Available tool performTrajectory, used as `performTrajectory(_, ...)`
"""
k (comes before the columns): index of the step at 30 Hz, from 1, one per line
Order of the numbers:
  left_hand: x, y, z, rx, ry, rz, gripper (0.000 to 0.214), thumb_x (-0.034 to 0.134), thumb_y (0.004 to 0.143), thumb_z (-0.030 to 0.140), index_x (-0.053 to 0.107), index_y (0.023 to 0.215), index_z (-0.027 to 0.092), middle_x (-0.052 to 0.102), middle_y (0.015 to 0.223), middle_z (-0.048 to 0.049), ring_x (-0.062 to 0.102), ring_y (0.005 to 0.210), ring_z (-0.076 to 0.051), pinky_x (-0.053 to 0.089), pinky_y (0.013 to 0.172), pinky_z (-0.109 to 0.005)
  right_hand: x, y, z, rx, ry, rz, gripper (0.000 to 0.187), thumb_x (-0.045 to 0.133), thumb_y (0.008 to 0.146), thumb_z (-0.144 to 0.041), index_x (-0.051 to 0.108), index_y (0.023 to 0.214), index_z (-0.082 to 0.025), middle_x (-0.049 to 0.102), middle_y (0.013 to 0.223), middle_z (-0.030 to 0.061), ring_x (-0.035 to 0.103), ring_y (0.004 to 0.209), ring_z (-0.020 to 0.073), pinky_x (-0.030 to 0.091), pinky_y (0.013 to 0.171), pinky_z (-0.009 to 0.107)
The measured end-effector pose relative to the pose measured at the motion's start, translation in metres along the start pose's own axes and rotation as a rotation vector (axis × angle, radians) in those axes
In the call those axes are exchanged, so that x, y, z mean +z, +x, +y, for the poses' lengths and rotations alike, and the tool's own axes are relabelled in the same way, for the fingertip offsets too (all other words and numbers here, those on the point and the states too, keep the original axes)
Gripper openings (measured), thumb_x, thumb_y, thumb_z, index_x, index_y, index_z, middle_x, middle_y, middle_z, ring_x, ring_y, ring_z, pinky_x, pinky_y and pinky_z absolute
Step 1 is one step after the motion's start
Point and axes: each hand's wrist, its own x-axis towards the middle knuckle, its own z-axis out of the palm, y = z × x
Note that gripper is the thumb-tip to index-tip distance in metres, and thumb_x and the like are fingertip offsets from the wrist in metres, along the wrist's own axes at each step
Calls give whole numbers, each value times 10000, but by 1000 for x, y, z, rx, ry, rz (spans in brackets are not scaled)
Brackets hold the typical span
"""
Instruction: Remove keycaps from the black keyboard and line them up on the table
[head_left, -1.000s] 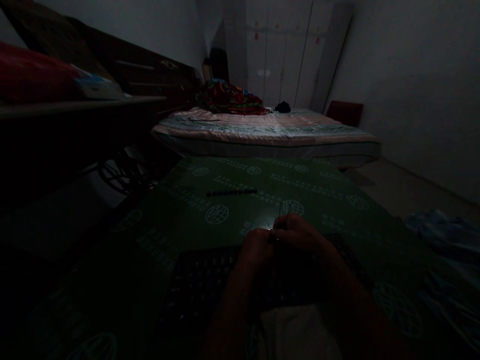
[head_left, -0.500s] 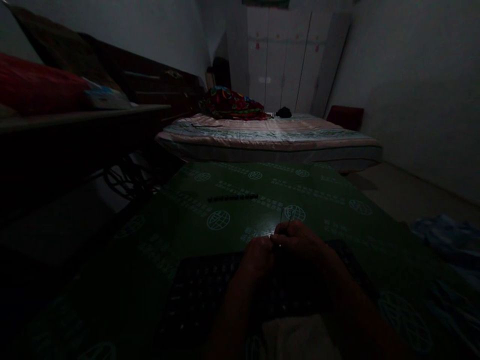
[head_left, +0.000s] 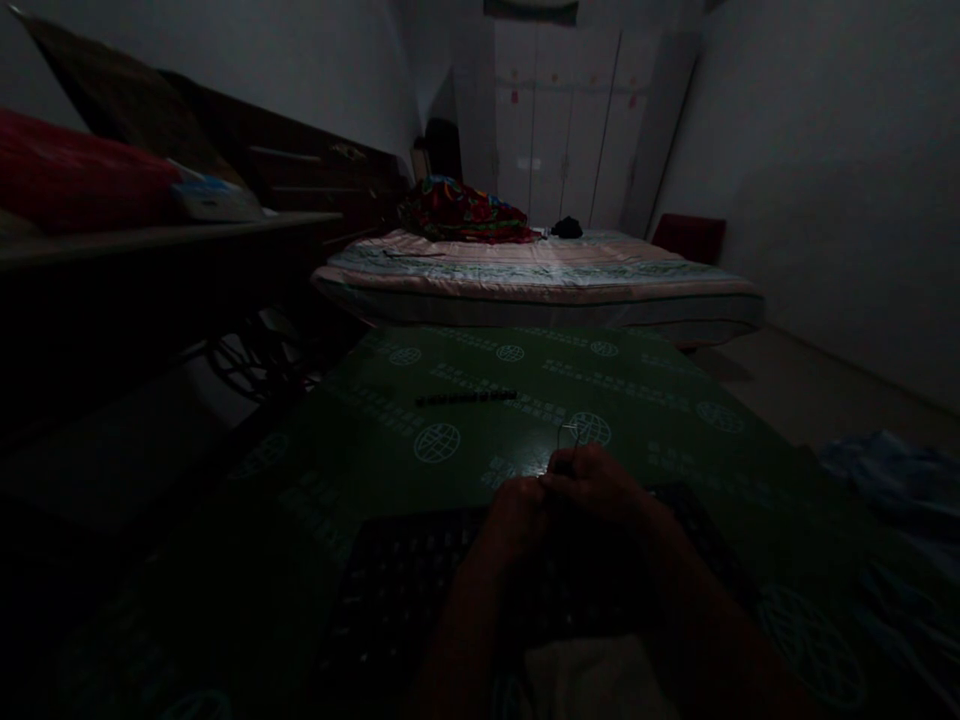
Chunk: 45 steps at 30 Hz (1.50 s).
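Observation:
A dark keyboard lies on the green table, partly hidden under my forearms. Above its far edge, my right hand is closed around a wire keycap puller, whose thin wire ends stick up past the fingers. Touching it on the left is my left hand, fingers closed; whatever they pinch is too small and dark to make out. Farther back on the table sits a row of small dark keycaps.
Light cloth shows at the near edge below the keyboard. Beyond the table stands a bed with a red patterned blanket. A shelf holding a red bag is at left. Bluish cloth lies at right.
The wire ends of the keycap puller have turned slightly in my right hand. Both hands stay together in nearly the same place; the view has shifted very slightly.

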Motion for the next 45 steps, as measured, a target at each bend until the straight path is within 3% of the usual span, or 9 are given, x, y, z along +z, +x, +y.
performTrajectory(9,7,2,-7,33,-10,31,231,430,714,86,637,625,142,645,657,-61,560,600,-147,356,533,-221,1,-1,-3,3,20,7,229,497,762,-302,603,678,-118,559,560,11,478,525,98,325,474,189)
performTrajectory(15,6,-1,-6,52,-120,116,193,455,718,127,640,680,166,643,669,-48,562,617,-150,362,545,-220,0,-2,-3,-11,109,54,240,506,761,-311,585,626,-128,537,546,-6,457,500,85,317,463,187)
performTrajectory(23,2,-4,-6,133,-336,201,241,453,712,127,639,857,175,667,868,-63,592,786,-184,422,703,-259,-3,1,5,-34,265,158,236,530,752,-326,576,629,-131,475,507,-35,410,464,67,305,438,176)
performTrajectory(32,-8,-6,3,22,-541,218,187,508,704,207,657,814,179,684,825,-38,607,775,-196,436,699,-276,-11,-4,1,-74,341,145,226,562,743,-347,603,688,-132,505,538,-29,429,471,66,313,443,175)
performTrajectory(37,-14,-6,7,-76,-652,303,138,551,660,207,649,750,170,673,745,-22,602,722,-180,440,665,-264,-8,-4,-8,-73,372,191,241,551,752,-365,597,686,-137,522,546,-23,438,475,71,329,448,180)
performTrajectory(41,-14,-5,3,-134,-763,383,142,587,630,225,637,747,160,658,720,-19,595,695,-165,442,645,-256,-10,-5,-18,-65,318,338,238,533,765,-367,587,697,-145,499,533,-27,426,473,79,337,448,187)
performTrajectory(45,-16,-5,-1,-220,-853,502,131,635,599,253,631,686,156,631,652,-3,580,648,-145,439,613,-240,-15,-5,-20,-166,125,518,214,479,802,-315,562,684,-157,545,637,13,503,614,116,402,591,220)
